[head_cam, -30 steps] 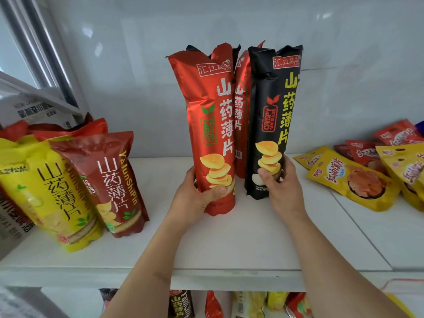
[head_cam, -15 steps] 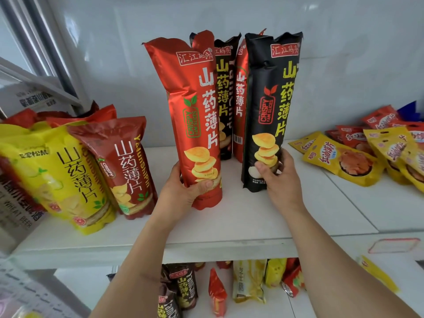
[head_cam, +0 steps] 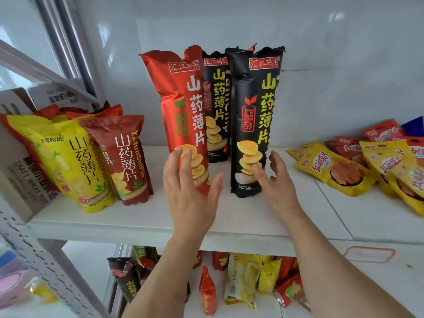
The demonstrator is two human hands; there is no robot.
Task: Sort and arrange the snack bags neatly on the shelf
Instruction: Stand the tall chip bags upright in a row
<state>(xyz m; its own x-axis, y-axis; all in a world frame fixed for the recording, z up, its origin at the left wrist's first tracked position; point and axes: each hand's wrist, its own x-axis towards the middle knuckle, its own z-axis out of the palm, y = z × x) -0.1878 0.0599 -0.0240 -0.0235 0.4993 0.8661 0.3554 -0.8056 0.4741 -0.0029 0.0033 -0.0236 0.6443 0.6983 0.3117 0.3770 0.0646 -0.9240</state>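
A tall red yam-chip bag (head_cam: pixel 183 106) stands on the white shelf (head_cam: pixel 146 216), leaning a little left. My left hand (head_cam: pixel 190 187) is open in front of its lower part, fingertips touching the bag. Right of it stands a tall black bag (head_cam: pixel 254 115). My right hand (head_cam: pixel 273 180) is open with spread fingers at that bag's lower right, fingertips on or just off it. A second black bag (head_cam: pixel 216 104) stands behind, between the two, with another red bag partly hidden behind them.
Short yellow (head_cam: pixel 68 161) and red (head_cam: pixel 124 154) chip bags stand at the shelf's left, against a cardboard box (head_cam: pixel 25 180). Flat yellow and red snack packs (head_cam: pixel 339 168) lie at the right. Several more bags (head_cam: pixel 243 281) sit on the lower shelf.
Both hands have let go of the tall bags and opened, drawing back slightly. The red and black bags now stand on their own on the shelf.
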